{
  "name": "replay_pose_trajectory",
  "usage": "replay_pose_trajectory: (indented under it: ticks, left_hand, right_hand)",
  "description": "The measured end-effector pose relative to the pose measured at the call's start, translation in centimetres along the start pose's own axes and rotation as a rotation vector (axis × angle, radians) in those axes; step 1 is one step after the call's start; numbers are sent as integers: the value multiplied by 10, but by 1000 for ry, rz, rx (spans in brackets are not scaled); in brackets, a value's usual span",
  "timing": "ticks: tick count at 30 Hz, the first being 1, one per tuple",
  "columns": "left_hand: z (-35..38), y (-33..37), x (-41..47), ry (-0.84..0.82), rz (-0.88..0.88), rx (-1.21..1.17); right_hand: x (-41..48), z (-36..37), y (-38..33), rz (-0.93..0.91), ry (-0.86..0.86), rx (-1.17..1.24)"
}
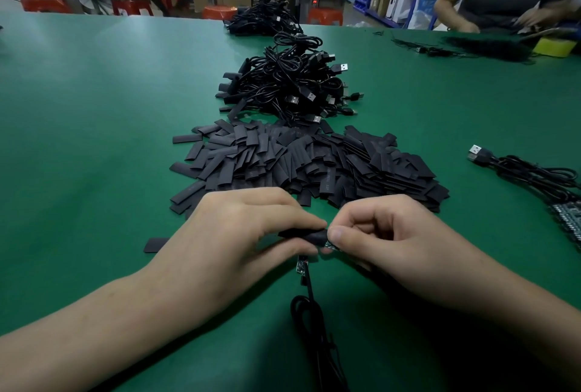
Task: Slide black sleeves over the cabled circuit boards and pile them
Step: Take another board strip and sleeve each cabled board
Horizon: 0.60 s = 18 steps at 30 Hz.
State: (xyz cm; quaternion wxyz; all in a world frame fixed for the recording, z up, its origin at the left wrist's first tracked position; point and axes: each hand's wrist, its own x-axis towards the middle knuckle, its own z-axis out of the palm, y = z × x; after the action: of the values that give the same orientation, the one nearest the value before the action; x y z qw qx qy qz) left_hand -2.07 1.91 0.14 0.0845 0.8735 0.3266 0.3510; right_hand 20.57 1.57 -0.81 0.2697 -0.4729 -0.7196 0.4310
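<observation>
Cable (309, 306), then circuit board (301, 266), under black sleeve (306, 234) tight in left grip (251, 228), right grip (371, 234).

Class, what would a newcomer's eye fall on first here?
The heap of flat black sleeves centred on the green table, with a tangled pile of USB cables behind it. Nearest the camera, the left hand and right hand pinch one sleeve at a cabled circuit board.

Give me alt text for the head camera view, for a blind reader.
A left hand and a right hand pinch a black sleeve above a green table, a cabled circuit board beneath it. Beyond lie a heap of loose sleeves and a pile of black cables.
</observation>
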Motion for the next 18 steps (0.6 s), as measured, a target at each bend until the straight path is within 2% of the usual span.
replay_pose_trajectory:
  ticks: [5, 10, 18]
  left_hand:
    - [6, -13, 2, -13, -51, -44]
    - [7, -20, 3, 95, -180, -150]
    - [8, -15, 1, 116, -91, -128]
  right_hand:
    - [-2, 4, -3, 15, 106, 162]
    - [-3, 3, -7, -134, 205, 39]
    - [-6, 7, -9, -203, 290, -34]
